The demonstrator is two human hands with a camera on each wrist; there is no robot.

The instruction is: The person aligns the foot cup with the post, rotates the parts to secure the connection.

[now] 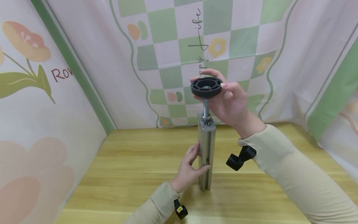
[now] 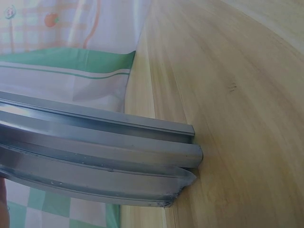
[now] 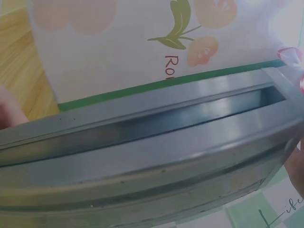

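Observation:
A slotted aluminium profile (image 1: 206, 146) stands upright, its lower end at the wooden tabletop. On its top sits a metal end plate (image 1: 211, 128) with a screw; a threaded rod (image 1: 206, 105) with a nut rises from it. The rod carries a round black levelling foot (image 1: 206, 93), disc uppermost. My right hand (image 1: 233, 102) holds this disc by its rim, thumb on the near right side, other fingers behind. Lower down, my left hand (image 1: 187, 171) grips the profile, thumb across its front. The left wrist view shows the profile's cut end (image 2: 185, 156) close at the wood.
The wooden tabletop (image 1: 134, 161) spreads around the profile. Behind it hangs a printed green-and-white checked cloth (image 1: 165, 56), and a floral panel (image 1: 56, 124) stands at the left. Small black devices (image 1: 240, 158) are worn at both sleeve cuffs.

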